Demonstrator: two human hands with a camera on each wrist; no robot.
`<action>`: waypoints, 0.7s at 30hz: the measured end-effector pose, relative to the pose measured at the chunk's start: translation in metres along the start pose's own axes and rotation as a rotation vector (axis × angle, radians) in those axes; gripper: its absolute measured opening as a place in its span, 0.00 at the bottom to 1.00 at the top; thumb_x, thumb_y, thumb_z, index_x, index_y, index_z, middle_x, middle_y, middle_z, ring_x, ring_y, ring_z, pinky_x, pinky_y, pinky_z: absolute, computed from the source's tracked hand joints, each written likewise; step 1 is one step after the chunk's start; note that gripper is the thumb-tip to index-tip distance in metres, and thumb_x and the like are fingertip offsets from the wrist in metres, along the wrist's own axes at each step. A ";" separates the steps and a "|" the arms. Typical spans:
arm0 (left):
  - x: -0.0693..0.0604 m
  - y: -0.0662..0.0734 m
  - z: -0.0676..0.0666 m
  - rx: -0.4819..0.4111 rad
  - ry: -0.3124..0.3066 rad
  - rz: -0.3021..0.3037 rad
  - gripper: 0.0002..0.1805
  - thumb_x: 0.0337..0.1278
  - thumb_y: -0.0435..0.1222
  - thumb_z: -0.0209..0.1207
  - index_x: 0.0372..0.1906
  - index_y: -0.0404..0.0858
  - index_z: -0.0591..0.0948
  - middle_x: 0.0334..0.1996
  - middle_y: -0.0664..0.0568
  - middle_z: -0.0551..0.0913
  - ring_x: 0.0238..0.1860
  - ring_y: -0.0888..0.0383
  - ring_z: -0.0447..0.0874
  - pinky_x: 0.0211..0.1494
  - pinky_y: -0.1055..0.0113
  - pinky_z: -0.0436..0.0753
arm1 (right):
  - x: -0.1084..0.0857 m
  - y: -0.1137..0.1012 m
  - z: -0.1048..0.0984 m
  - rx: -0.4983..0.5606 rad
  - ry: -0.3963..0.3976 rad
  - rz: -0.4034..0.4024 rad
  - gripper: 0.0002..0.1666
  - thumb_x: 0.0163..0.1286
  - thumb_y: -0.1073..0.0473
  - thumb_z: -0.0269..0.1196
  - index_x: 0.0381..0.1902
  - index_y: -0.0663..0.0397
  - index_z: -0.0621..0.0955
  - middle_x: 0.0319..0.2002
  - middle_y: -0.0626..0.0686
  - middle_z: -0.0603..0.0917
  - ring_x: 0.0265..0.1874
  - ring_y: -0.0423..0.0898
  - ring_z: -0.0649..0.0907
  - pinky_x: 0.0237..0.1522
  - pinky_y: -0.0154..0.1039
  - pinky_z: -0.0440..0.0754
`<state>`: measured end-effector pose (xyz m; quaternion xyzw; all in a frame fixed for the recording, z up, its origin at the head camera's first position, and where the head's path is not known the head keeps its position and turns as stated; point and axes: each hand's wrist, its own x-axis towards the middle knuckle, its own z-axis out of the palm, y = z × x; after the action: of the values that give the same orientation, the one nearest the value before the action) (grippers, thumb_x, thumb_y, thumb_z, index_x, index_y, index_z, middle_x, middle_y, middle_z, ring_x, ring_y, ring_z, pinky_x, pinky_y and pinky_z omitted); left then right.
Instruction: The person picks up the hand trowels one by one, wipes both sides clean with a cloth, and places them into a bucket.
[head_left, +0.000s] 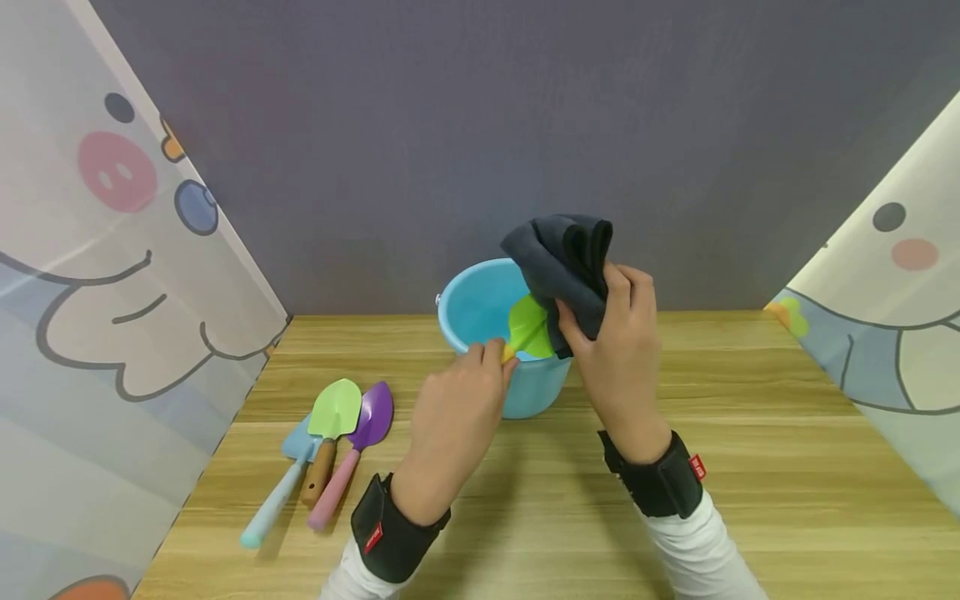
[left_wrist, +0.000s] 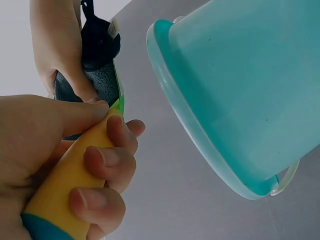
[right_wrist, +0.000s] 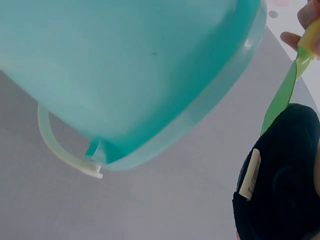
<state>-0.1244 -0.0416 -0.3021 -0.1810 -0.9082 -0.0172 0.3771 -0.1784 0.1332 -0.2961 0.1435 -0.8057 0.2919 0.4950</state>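
Observation:
My left hand [head_left: 457, 412] grips the yellow handle [left_wrist: 75, 175] of a toy trowel whose bright green blade [head_left: 528, 327] is over the rim of a light blue bucket [head_left: 534, 392]. A folded dark grey cloth [head_left: 557, 265] is held by my right hand [head_left: 624, 358], thumb in front, and it covers the right part of the blade. In the right wrist view the cloth [right_wrist: 285, 175] lies against the trowel's green blade [right_wrist: 281, 100], beside the bucket [right_wrist: 125, 65]. My right palm is largely hidden.
On the left of the wooden table [head_left: 750, 467] lie three more toy trowels close together: a light blue one [head_left: 273, 504], a green one with a brown handle [head_left: 336, 408] and a purple one with a pink handle [head_left: 375, 414]. A grey wall [head_left: 360, 150] stands behind.

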 end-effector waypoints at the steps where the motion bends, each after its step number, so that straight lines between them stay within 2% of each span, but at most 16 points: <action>1: 0.000 0.000 0.000 -0.002 0.002 0.001 0.16 0.70 0.46 0.61 0.43 0.36 0.81 0.22 0.53 0.77 0.18 0.60 0.76 0.16 0.68 0.71 | 0.001 0.001 0.000 -0.001 0.006 0.006 0.33 0.64 0.60 0.72 0.62 0.66 0.71 0.52 0.71 0.74 0.51 0.65 0.78 0.55 0.59 0.81; 21: 0.000 -0.001 0.001 -0.014 0.013 0.017 0.15 0.70 0.45 0.62 0.42 0.36 0.81 0.22 0.53 0.78 0.18 0.60 0.75 0.16 0.68 0.71 | 0.007 0.011 -0.006 0.016 0.076 0.068 0.30 0.68 0.57 0.70 0.61 0.65 0.72 0.51 0.70 0.73 0.50 0.64 0.78 0.56 0.57 0.79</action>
<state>-0.1250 -0.0420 -0.3027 -0.1915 -0.9040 -0.0216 0.3816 -0.1835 0.1459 -0.2914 0.1087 -0.7886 0.3202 0.5136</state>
